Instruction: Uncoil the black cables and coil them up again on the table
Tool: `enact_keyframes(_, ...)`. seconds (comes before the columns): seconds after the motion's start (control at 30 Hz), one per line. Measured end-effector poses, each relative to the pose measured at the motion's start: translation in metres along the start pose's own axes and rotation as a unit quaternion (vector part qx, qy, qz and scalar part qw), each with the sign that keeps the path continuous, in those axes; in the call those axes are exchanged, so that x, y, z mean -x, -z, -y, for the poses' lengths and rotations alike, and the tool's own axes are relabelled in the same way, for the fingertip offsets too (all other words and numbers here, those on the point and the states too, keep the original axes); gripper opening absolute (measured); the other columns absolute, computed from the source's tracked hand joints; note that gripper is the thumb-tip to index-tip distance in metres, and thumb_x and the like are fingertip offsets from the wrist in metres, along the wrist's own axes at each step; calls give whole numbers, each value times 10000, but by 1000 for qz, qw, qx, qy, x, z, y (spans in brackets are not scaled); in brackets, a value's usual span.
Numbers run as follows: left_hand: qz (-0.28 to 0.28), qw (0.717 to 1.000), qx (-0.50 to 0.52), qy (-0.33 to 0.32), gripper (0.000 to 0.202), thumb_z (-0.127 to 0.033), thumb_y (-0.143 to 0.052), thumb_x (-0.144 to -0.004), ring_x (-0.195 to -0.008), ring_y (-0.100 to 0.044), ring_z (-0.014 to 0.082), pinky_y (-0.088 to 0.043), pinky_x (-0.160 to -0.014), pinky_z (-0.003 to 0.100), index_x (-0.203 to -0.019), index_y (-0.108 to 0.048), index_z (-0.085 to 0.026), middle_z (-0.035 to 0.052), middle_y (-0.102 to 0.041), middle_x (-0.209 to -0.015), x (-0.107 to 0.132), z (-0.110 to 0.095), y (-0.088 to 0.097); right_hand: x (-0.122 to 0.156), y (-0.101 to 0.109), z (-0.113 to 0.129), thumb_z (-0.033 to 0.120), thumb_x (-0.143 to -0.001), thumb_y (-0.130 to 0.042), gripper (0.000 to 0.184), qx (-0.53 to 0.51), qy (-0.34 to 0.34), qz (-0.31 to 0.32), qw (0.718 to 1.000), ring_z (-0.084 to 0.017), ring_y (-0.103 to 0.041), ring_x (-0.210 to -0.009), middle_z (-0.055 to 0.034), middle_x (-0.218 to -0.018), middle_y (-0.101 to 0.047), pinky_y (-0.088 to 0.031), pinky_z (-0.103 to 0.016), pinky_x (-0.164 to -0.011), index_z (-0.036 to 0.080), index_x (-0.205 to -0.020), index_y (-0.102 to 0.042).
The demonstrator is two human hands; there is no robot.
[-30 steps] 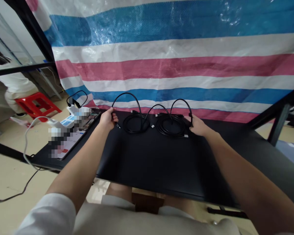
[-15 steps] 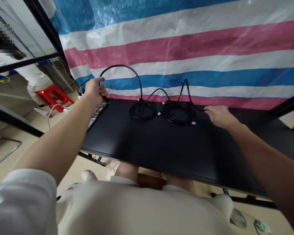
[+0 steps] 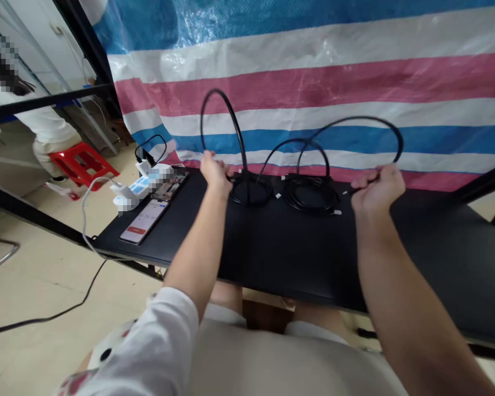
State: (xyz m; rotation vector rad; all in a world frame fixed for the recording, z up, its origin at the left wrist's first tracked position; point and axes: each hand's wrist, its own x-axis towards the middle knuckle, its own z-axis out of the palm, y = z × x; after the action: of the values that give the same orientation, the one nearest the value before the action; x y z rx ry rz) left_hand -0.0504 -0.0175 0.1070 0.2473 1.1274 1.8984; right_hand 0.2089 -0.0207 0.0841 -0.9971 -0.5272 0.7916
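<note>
A black cable lies in two coils on the black table [image 3: 272, 247]: a smaller left coil [image 3: 251, 202] and a thicker right coil [image 3: 311, 208], joined by an arching length. My left hand [image 3: 215, 173] is closed on the left cable length, which loops up above it and drops to the left coil. My right hand [image 3: 379, 187] is closed around the other length, which arches back to the right coil. A short tip pokes out left of the right fist. Small white tags [image 3: 337, 212] show at the coils.
At the table's left end lie a phone with a lit screen [image 3: 144, 221], another dark device [image 3: 171, 186] and a white power strip [image 3: 127, 201] with plugs. A striped sheet [image 3: 292, 88] hangs behind. Far left, a person is by a red stool [image 3: 84, 165].
My left hand has moved right towards the left coil, uncovering the phone and power strip. My right hand has turned into a fist, and its cable now arches up high.
</note>
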Motion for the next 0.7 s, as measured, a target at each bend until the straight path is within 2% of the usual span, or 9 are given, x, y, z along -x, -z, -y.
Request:
enact_keyframes(0.07,-5,1000,-19,22,233,-321,-372,-945,-332,-226,46,-164,-370,179,-734,-333,-231,-104,-221,-504,-2,35,0,15,1,-18,94,-952,-233,349,7,15,-49,999,-33,-314,-273,127,-375,-341,-305,-145,-354,223,-636,-303)
enact_keyframes(0.1,10,999,-26,23,235,-301,-363,-943,-329,-236,46,-161,-366,182,-723,-325,-230,-104,-240,-498,-3,48,0,19,2,-23,85,-947,-225,344,18,19,-54,998,-44,-338,-273,125,-364,-360,-331,-149,-355,227,-645,-310)
enact_keyframes(0.2,57,998,-40,-2,225,-212,-350,-923,-325,-255,50,-167,-352,189,-698,-358,-221,-95,-288,-478,-7,67,1,24,6,-31,86,-936,-232,330,46,28,-36,998,-69,-355,-266,120,-343,-394,-349,-163,-337,235,-662,-340)
enact_keyframes(0.3,75,996,-45,-28,207,-133,-370,-887,-331,-268,47,-178,-349,181,-702,-423,-205,-92,-307,-463,-11,65,5,22,8,-32,81,-920,-253,334,44,24,-36,998,-70,-321,-249,117,-315,-369,-333,-166,-319,228,-642,-366)
enact_keyframes(0.4,70,995,-56,-40,173,-103,-406,-863,-336,-278,39,-190,-354,170,-739,-493,-185,-96,-312,-463,-18,60,11,19,8,-35,89,-912,-254,364,28,23,-62,997,-69,-296,-241,107,-287,-338,-323,-167,-311,213,-609,-414)
enact_keyframes(0.53,68,991,-96,-65,148,-204,-436,-901,-332,-343,51,-217,-356,175,-922,-580,-181,-92,-373,-483,-22,62,20,12,10,-48,108,-887,-329,359,12,42,-46,998,-58,-308,-257,100,-292,-332,-340,-167,-332,192,-560,-452)
enact_keyframes(0.63,85,984,-132,-88,205,-264,-419,-926,-304,-320,53,-204,-345,175,-1028,-584,-196,-101,-356,-456,-20,66,23,6,15,-63,247,-867,-479,264,26,90,-1,996,-64,-362,-279,110,-347,-377,-361,-185,-347,204,-607,-468)
enact_keyframes(0.7,88,981,-147,-91,184,-255,-433,-919,-292,-272,45,-177,-341,171,-1002,-584,-192,-110,-320,-433,-20,68,23,3,19,-73,373,-845,-541,264,48,121,30,991,-73,-388,-286,111,-379,-397,-345,-195,-336,213,-646,-475)
